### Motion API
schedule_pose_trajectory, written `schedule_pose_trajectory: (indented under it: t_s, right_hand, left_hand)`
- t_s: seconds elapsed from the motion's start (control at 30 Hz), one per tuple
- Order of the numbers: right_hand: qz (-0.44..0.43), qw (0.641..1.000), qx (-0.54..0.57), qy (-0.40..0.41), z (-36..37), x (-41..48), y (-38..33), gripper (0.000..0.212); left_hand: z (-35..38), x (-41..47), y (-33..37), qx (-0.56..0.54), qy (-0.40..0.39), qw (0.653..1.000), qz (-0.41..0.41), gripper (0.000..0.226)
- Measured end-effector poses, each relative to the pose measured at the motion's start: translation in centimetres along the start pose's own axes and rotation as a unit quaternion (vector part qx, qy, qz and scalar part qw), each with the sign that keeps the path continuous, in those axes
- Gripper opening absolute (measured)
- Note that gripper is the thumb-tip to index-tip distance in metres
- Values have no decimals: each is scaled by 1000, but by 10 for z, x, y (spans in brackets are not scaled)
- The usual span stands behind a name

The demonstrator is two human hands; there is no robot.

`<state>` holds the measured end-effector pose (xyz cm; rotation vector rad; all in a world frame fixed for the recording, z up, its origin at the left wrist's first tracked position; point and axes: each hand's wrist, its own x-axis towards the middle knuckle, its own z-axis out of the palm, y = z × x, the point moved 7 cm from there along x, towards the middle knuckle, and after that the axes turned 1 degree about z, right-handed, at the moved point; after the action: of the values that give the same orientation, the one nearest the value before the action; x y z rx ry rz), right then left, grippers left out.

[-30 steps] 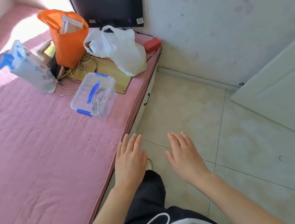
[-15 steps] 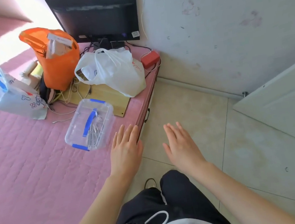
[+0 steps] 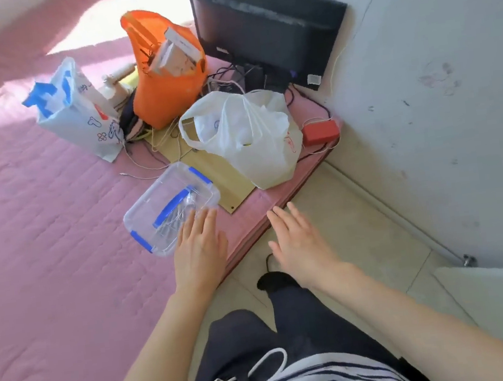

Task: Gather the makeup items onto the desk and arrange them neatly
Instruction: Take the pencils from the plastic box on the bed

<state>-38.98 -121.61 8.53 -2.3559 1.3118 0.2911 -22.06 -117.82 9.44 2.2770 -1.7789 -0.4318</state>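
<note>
Left hand [image 3: 199, 253] was spread flat, empty, fingertips over the near corner of the clear storage box [image 3: 170, 208] on the bed [image 3: 45, 247]; right hand [image 3: 298, 244] likewise open, above the floor [image 3: 359, 224].

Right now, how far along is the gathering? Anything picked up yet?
Done: nothing visible; no desk or arranged items in view. In hand: nothing. The left hand is open, its fingertips over the near corner of the clear box with blue clips on the pink bed; the right hand is open over the floor. Left: everything. The orange bag, white bag and blue-and-white bag sit untouched.
</note>
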Motion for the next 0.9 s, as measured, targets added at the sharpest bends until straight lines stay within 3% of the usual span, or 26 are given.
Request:
schedule_pose_trajectory:
  t_s: [0.2, 0.43, 0.63, 0.9]
  right_hand:
    - [-108, 991, -63, -53, -14, 53, 6, 61]
    - [-169, 977, -93, -91, -5, 110, -14, 59]
    - [-196, 970, -112, -94, 10, 163, -47, 58]
    - [-171, 975, -97, -101, 58, 235, -84, 55]
  left_hand:
    - [5, 16, -16, -8, 26, 993, -115, 47]
    - [12, 11, -52, -36, 51, 973, -222, 44]
    - [30, 12, -109, -59, 54, 955, -286, 42]
    - [67, 18, -203, -133, 70, 918, -368, 41]
